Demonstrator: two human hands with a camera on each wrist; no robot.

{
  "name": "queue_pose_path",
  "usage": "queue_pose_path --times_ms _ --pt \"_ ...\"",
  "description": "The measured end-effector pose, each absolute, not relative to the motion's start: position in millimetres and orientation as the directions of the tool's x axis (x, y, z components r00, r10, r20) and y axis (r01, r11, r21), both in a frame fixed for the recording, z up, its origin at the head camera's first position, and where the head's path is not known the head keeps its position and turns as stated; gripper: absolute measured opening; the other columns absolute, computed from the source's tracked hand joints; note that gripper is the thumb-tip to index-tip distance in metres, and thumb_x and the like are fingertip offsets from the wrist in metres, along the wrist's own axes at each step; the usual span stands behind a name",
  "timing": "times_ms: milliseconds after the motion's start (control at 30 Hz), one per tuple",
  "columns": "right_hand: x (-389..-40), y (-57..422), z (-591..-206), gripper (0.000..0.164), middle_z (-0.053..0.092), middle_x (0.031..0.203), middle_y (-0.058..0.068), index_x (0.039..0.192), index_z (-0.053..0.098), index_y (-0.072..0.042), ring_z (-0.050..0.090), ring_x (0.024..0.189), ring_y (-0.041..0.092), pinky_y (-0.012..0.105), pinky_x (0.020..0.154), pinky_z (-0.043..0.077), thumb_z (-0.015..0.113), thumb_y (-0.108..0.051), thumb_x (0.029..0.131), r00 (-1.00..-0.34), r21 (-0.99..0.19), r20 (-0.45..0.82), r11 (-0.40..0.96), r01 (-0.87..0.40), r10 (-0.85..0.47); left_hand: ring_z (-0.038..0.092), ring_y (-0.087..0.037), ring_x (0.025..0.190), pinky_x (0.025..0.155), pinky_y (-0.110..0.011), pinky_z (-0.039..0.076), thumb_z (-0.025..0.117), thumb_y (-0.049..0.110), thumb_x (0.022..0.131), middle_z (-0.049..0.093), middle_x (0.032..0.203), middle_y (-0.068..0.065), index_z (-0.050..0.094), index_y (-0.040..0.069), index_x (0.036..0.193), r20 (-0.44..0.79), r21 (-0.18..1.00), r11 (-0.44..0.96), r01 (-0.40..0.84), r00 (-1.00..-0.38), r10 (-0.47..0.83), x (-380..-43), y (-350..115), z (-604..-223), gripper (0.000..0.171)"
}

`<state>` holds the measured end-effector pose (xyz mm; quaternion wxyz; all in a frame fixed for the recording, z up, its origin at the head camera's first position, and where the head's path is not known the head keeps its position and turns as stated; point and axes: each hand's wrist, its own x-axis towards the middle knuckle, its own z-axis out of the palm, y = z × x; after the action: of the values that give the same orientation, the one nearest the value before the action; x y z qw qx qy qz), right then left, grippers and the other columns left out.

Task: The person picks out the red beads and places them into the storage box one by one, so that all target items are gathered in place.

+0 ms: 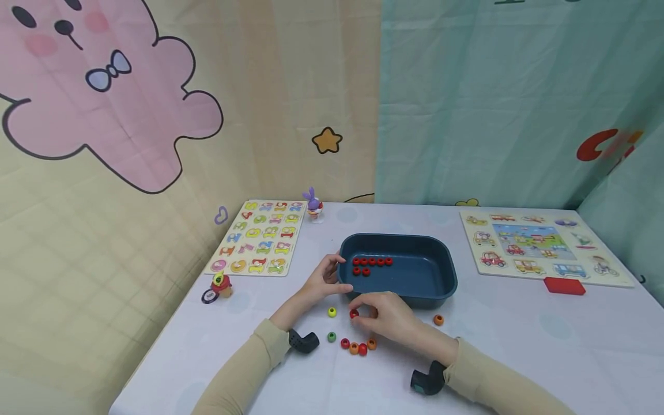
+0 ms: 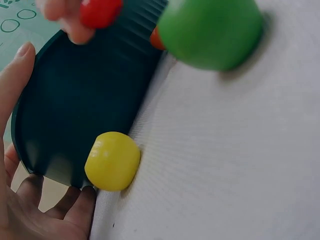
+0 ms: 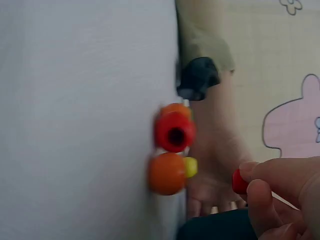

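Observation:
A dark blue rectangular tray stands on the white table; inside, at its left, red beads lie in two rows. My left hand holds the tray's left end, thumb at the near rim and fingers on the outer side. In front of the tray my right hand pinches a red bead between thumb and index finger. Below it lie loose red and orange beads, among them an orange bead. A yellow bead and a green bead sit near my left hand.
Another orange bead lies right of my right hand. A number puzzle board and two small figures flank the left side. At the right is a vehicle puzzle board with a red block at its near edge.

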<state>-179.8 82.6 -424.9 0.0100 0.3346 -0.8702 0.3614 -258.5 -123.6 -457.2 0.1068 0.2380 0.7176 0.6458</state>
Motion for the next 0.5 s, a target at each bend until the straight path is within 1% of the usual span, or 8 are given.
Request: queue_pose_path --times_ms 67,100,200,300,400,433,500 --pt "-180.7 86.2 -410.5 0.024 0.051 0.057 -0.012 0.101 0.065 -0.017 0.044 0.045 0.002 0.020 0.040 0.041 0.069 -0.022 0.078 -0.769 -0.634 0.274 0.493 -0.596 -0.578 0.025 -0.025 0.130 0.101 -0.037 0.030 0.073 0.017 0.074 0.018 0.146 -0.005 0.037 0.013 0.119 0.167 0.975 0.052 0.218 -0.861 0.480 -258.9 -123.7 -457.5 0.057" --pt "-182.8 88.4 -403.5 0.024 0.052 0.059 -0.013 0.101 0.065 -0.018 0.045 0.045 0.003 0.020 0.041 0.042 0.069 -0.023 0.078 -0.764 -0.637 0.287 0.481 -0.603 -0.578 0.024 -0.025 0.130 0.101 -0.037 0.030 0.073 0.018 0.075 0.018 0.146 -0.005 0.038 0.013 0.119 0.173 0.973 0.051 0.225 -0.860 0.480 -259.1 -123.7 -457.7 0.056" --pt "-194.4 97.1 -384.0 0.023 0.056 0.067 -0.013 0.101 0.064 -0.021 0.047 0.050 0.004 0.021 0.044 0.044 0.068 -0.026 0.079 -0.747 -0.645 0.331 0.439 -0.625 -0.577 0.024 -0.029 0.130 0.101 -0.039 0.031 0.071 0.017 0.076 0.017 0.147 -0.008 0.038 0.015 0.118 0.188 0.967 0.060 0.247 -0.856 0.482 -259.8 -123.9 -458.8 0.053" --pt "-212.7 106.8 -370.1 0.024 0.059 0.078 -0.013 0.101 0.064 -0.022 0.049 0.054 0.007 0.023 0.046 0.045 0.068 -0.030 0.078 -0.733 -0.656 0.360 0.402 -0.639 -0.578 0.024 -0.028 0.130 0.101 -0.037 0.031 0.071 0.013 0.076 0.017 0.147 -0.007 0.039 0.017 0.117 0.164 0.973 0.069 0.222 -0.864 0.475 -259.8 -123.2 -458.6 0.052" --pt "-233.3 116.0 -361.8 0.027 0.062 0.087 -0.010 0.102 0.064 -0.017 0.050 0.057 0.011 0.024 0.048 0.046 0.068 -0.030 0.078 -0.747 -0.698 0.334 0.382 -0.606 -0.575 0.024 -0.024 0.130 0.101 -0.034 0.030 0.071 0.009 0.075 0.018 0.146 -0.004 0.039 0.016 0.118 0.124 0.982 0.068 0.175 -0.876 0.467 -258.7 -122.5 -456.1 0.054" --pt "-236.9 117.5 -356.2 0.026 0.063 0.089 -0.006 0.102 0.064 -0.015 0.051 0.059 0.014 0.025 0.049 0.047 0.067 -0.027 0.079 -0.755 -0.709 0.321 0.384 -0.592 -0.572 0.024 -0.024 0.130 0.102 -0.034 0.030 0.070 0.007 0.075 0.018 0.146 -0.004 0.038 0.014 0.119 0.111 0.984 0.070 0.162 -0.877 0.467 -256.6 -121.9 -452.2 0.055" --pt "-247.7 121.3 -350.4 0.026 0.064 0.091 -0.001 0.102 0.063 -0.012 0.054 0.061 0.018 0.026 0.052 0.048 0.068 -0.023 0.079 -0.767 -0.728 0.294 0.386 -0.566 -0.570 0.024 -0.022 0.130 0.102 -0.033 0.030 0.072 0.011 0.074 0.019 0.146 -0.003 0.038 0.013 0.119 0.108 0.985 0.066 0.157 -0.879 0.464 -255.8 -121.6 -451.6 0.056"
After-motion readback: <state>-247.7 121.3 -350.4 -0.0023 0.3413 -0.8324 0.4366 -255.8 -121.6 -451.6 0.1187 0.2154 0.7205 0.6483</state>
